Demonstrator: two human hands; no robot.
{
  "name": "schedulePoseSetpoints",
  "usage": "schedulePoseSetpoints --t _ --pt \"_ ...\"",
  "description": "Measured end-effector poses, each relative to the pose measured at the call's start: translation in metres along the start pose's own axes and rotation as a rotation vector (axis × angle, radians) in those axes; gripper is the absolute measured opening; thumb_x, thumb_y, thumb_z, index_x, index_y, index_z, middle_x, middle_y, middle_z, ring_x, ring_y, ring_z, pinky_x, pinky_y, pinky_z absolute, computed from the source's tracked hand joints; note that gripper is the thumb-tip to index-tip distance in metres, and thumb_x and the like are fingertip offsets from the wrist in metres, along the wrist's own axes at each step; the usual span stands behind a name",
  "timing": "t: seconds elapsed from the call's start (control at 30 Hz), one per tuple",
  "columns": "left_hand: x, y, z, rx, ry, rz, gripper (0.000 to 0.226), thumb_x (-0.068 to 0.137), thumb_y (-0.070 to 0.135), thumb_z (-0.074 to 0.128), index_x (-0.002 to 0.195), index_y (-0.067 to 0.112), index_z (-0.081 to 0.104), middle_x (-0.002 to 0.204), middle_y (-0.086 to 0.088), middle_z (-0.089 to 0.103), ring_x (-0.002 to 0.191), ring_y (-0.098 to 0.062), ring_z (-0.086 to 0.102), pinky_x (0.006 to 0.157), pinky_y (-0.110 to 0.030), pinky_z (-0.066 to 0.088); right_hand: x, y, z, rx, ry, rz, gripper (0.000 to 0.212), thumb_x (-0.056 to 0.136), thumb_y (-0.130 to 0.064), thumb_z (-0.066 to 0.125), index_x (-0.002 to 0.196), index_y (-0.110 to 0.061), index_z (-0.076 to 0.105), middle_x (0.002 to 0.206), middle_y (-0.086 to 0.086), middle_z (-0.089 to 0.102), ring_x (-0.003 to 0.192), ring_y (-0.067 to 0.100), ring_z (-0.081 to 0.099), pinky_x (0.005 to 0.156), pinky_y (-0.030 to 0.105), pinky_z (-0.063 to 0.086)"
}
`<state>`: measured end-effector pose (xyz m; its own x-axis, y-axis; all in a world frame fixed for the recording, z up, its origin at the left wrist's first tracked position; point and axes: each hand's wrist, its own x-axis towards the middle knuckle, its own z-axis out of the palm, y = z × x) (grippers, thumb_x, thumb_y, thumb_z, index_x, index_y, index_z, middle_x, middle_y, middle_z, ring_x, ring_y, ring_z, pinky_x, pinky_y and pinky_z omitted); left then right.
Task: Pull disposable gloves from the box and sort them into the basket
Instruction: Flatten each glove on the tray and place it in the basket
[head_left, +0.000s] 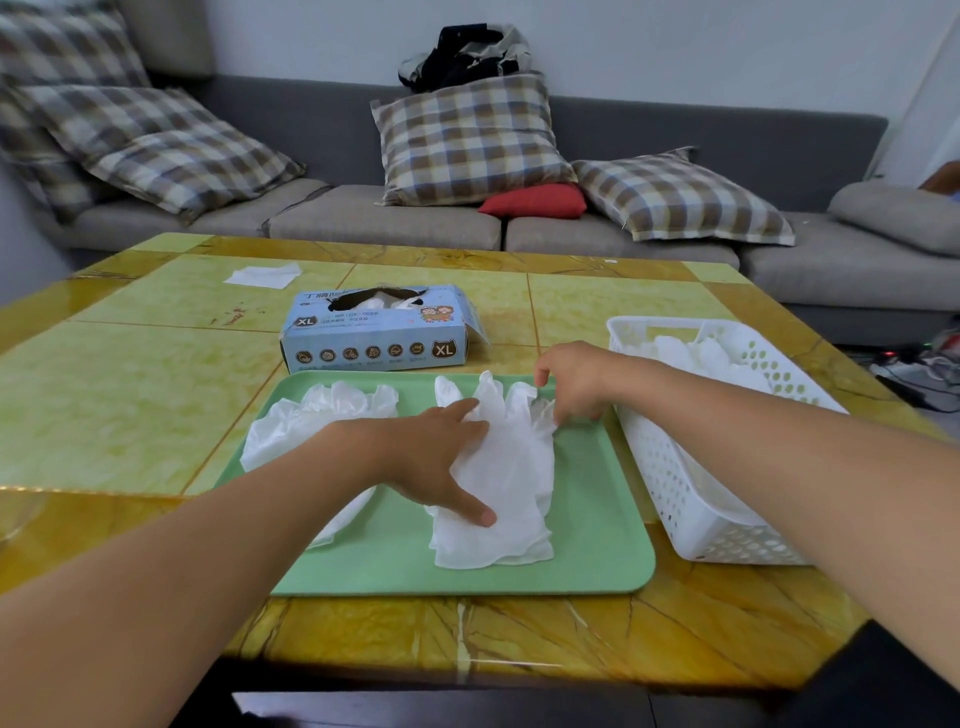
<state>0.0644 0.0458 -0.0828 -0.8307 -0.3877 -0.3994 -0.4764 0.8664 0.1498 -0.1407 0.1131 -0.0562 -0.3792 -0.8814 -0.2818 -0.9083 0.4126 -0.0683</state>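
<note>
Two bare forearms reach in from the bottom of the frame over a yellow tabletop (519, 639). At the centre lies a green tray (587, 519) with a flat white glove (511, 478) on it. The left hand (431, 457) presses on this glove with straight, spread fingers, the thumb down near the cuff. The right hand (571, 382) pinches the glove's fingertip end with curled fingers. A second heap of gloves (311, 421) lies on the left part of the tray, partly under the left forearm. At the right, just beside the tray, stands a white basket (691, 509) with gloves inside. Behind the tray sits the blue glove box (379, 330), its top opening torn. A white tissue (264, 274) lies in the upper left of the tabletop, before a grey sofa (395, 223).
</note>
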Motion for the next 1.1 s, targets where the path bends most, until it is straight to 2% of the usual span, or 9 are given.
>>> schedulePoseSetpoints --t 0.1,0.2,0.27,0.37,0.57,0.73,0.9,0.97,1.1 --pt "0.001 -0.007 -0.001 -0.029 0.072 0.029 0.115 0.077 0.07 0.07 0.161 0.031 0.004 0.168 0.011 -0.012 0.155 -0.018 0.005 0.124 -0.046 0.02 -0.011 -0.001 -0.006 -0.115 0.17 -0.138 0.037 0.076 -0.014 0.081 0.108 -0.018 0.063 0.105 0.002 0.062 0.093 0.024 0.062 0.069 0.034 0.05" --pt "0.001 -0.011 -0.004 -0.045 0.237 0.089 0.094 0.082 0.056 0.075 0.157 0.027 0.027 0.163 0.001 0.024 0.147 -0.022 0.03 0.118 -0.04 0.032 -0.039 -0.015 -0.01 0.033 -0.053 -0.44 0.029 0.07 -0.014 0.089 0.088 -0.025 0.069 0.091 -0.002 0.068 0.08 0.013 0.064 0.068 0.027 0.053" --pt "-0.005 -0.015 -0.006 -0.103 0.38 0.181 0.054 0.088 0.039 0.075 0.136 0.027 0.055 0.13 0.004 0.056 0.114 -0.015 0.057 0.1 -0.035 0.048 -0.062 -0.028 0.001 0.084 -0.233 -0.566 0.032 0.072 -0.005 0.084 0.095 -0.023 0.072 0.092 -0.001 0.069 0.079 0.01 0.064 0.067 0.023 0.054" --pt "-0.02 -0.013 -0.006 -0.167 0.366 0.3 0.017 0.089 0.017 0.074 0.103 0.027 0.072 0.092 0.012 0.067 0.08 -0.005 0.062 0.074 -0.019 0.05 -0.076 -0.029 0.025 -0.071 -0.175 -0.661 0.045 0.075 0.007 0.065 0.108 -0.023 0.07 0.099 -0.003 0.063 0.088 0.011 0.06 0.066 0.016 0.048" --pt "-0.036 -0.018 0.016 -0.221 0.151 0.344 0.02 0.091 0.026 0.072 0.109 0.035 0.072 0.101 0.018 0.062 0.089 0.006 0.059 0.077 -0.011 0.046 -0.089 -0.005 0.037 0.071 -0.201 -0.63 0.045 0.08 -0.021 0.083 0.121 -0.032 0.067 0.114 -0.009 0.059 0.104 0.004 0.055 0.086 0.018 0.046" --pt "-0.045 -0.018 0.005 -0.268 0.039 0.274 0.047 0.07 0.027 0.058 0.112 0.047 0.063 0.114 0.019 0.058 0.106 0.005 0.057 0.09 -0.019 0.048 -0.086 -0.021 0.05 -0.017 -0.002 -0.68 0.016 0.094 -0.027 0.07 0.11 -0.023 0.071 0.1 -0.008 0.065 0.087 0.009 0.057 0.083 0.032 0.049" --pt "-0.045 -0.011 0.007 -0.274 0.15 0.173 0.064 0.061 0.057 0.09 0.11 0.037 0.055 0.106 0.021 0.057 0.093 0.0 0.056 0.079 -0.02 0.045 -0.084 -0.013 0.03 0.709 -0.204 -0.463 0.01 0.1 -0.016 0.062 0.099 -0.008 0.068 0.085 0.009 0.068 0.077 0.011 0.062 0.073 0.024 0.054" --pt "-0.046 -0.002 0.002 -0.552 0.402 0.224 0.041 0.067 0.05 0.088 0.094 0.025 0.069 0.09 0.008 0.068 0.078 -0.012 0.063 0.069 -0.031 0.049 -0.085 -0.011 0.02 0.944 -0.284 -0.389 0.008 0.1 -0.015 0.06 0.1 -0.009 0.065 0.086 0.008 0.065 0.077 0.015 0.06 0.072 0.025 0.055" --pt "-0.054 0.009 -0.023 -1.134 0.603 0.261 0.024 0.084 0.035 0.074 0.097 0.016 0.079 0.097 -0.008 0.078 0.094 -0.028 0.073 0.086 -0.044 0.057 -0.088 -0.007 -0.011 1.358 -0.283 -0.335 0.018 0.095 -0.026 0.059 0.1 -0.012 0.07 0.084 0.004 0.065 0.073 0.016 0.061 0.073 0.03 0.053"
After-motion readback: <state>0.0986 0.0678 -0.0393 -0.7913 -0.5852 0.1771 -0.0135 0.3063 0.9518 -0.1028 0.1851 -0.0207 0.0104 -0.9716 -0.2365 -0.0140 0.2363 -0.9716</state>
